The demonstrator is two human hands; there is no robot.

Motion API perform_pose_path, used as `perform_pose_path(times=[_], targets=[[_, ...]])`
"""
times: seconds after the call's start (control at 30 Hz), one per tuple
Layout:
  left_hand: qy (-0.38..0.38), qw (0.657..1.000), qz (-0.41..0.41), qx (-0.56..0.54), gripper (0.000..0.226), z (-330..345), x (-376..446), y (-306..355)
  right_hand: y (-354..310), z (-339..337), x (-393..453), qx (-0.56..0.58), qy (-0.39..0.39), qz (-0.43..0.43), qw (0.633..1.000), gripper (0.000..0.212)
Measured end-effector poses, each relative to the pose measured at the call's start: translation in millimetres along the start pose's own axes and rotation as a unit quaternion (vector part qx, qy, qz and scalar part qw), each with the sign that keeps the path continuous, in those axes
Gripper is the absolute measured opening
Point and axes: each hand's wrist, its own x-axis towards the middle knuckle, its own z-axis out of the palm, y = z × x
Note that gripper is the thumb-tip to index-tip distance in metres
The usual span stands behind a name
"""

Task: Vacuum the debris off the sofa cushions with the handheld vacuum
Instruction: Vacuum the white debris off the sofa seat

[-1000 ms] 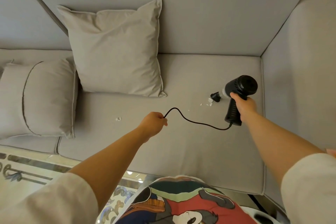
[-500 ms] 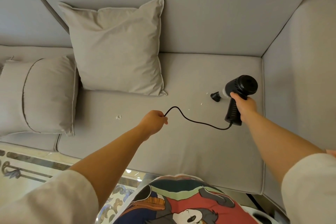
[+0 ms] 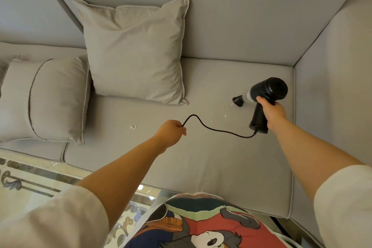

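Note:
My right hand [image 3: 272, 112] grips the handle of a black handheld vacuum [image 3: 265, 90], whose small black nozzle [image 3: 238, 101] points left and down at the grey seat cushion [image 3: 211, 157]. A black cord [image 3: 213, 129] curves from the handle's base to my left hand [image 3: 171, 132], which holds it in a fist. Small white debris lies on the cushion: a crumb [image 3: 133, 126] left of my left hand, tiny flecks [image 3: 225, 115] near the nozzle.
A square grey pillow [image 3: 134, 50] leans against the sofa back [image 3: 241, 16]. A second pillow [image 3: 46, 98] lies at the left. The sofa arm [image 3: 338, 86] rises right of the vacuum. Patterned floor [image 3: 24, 183] shows at lower left.
The white scrap that lay at the nozzle a second ago is gone; only small flecks are left there. The nozzle has edged slightly up and back. My left hand stays on the cord.

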Motion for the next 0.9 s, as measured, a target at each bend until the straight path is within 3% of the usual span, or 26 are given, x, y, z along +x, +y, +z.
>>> perform_pose_path(times=[0.9], targets=[[0.003, 1.0, -0.023, -0.016, 0.022, -7.8, 6.0, -13.6, -5.3, 24.4, 7.7, -0.078, -0.019, -0.008, 0.997, 0.052]])
